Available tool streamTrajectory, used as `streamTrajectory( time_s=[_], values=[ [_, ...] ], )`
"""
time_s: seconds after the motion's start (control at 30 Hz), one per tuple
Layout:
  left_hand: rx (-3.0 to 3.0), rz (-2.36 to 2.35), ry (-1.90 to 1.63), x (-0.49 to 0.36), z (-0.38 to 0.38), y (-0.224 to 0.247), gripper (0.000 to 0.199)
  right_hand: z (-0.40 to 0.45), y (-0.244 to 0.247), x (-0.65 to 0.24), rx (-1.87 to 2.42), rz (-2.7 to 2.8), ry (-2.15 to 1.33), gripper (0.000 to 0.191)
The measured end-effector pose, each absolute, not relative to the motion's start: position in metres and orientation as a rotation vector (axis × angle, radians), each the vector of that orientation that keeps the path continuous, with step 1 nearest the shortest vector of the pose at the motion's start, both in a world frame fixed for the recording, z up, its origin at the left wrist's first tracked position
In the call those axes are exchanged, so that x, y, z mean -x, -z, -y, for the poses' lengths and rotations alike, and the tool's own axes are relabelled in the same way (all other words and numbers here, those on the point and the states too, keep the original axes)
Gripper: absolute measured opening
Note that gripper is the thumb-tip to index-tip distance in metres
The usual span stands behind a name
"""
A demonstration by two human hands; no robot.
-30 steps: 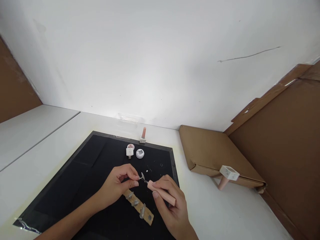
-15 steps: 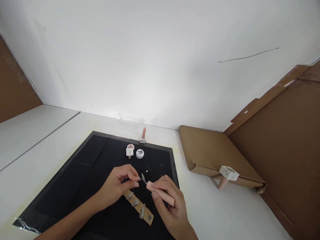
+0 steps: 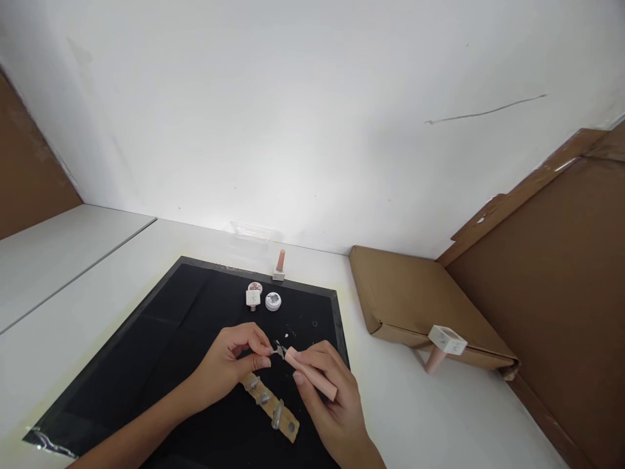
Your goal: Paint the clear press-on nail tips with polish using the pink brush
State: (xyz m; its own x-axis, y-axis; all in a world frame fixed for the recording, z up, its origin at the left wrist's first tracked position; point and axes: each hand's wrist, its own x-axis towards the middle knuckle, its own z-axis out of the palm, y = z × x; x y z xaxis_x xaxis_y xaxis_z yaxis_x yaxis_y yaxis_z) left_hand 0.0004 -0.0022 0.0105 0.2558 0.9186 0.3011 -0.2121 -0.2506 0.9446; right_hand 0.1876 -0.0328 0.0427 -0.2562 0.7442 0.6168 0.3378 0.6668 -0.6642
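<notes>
My left hand [image 3: 237, 358] is closed in a pinch on a small silvery-grey false nail [image 3: 278, 352], held above the black mat [image 3: 166, 339]. In my right hand [image 3: 334, 397] is a pink nail polish brush cap [image 3: 312, 374], gripped between thumb and fingers. Its brush end points left and meets the false nail; whether it touches cannot be made out. Below my hands a tan strip [image 3: 284, 417] lies slanted on the mat, with several silvery false nails standing on it. My left fingers hide its far end.
Beyond my hands are a capless white polish bottle [image 3: 252, 298], a round white pot [image 3: 273, 301] and another pot [image 3: 255, 286] partly behind the bottle. A pink-capped bottle [image 3: 278, 272] stands at the mat's far edge. To the right are another pink-capped bottle [image 3: 446, 340] and a cardboard box [image 3: 405, 286].
The false nail has turned slightly between my left fingers. My right hand has shifted the brush cap a little left and up. The items on the mat stay where they were.
</notes>
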Motion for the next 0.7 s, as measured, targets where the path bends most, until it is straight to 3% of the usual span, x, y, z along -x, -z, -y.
streamTrajectory(
  time_s=[0.7],
  values=[
    [-1.387, -0.743, -1.260, -0.0011, 0.0021, -0.0111, 0.011, 0.0332, -0.0461, -0.1876, 0.859, 1.845, -0.441, 0.019]
  ],
)
